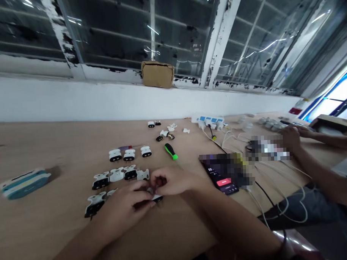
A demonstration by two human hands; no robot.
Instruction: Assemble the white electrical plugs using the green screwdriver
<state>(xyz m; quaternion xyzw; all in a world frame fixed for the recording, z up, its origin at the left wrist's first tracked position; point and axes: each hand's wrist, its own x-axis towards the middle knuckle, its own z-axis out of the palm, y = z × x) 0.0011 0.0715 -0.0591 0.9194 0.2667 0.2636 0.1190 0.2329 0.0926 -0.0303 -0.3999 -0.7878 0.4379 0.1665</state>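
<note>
My left hand (127, 203) and my right hand (172, 181) meet over the table (60, 149). Between their fingertips is a small white and black part (157, 198), mostly covered by the fingers. The fingers of both hands are bent and pressed together on it. Left of and behind my hands lie rows of similar pieces, among them an open white and black shell (101, 180) and another near my left wrist (94, 204). Farther back stand several closed white and black pieces (129, 154). A green and black screwdriver (171, 151) lies beyond my right hand.
A phone (219, 175) lies right of my hands, near cables and a white power strip (209, 120). A teal and white box (26, 183) is at the left. Another person's hand (290, 139) is at the right. A cardboard box (158, 74) sits on the ledge.
</note>
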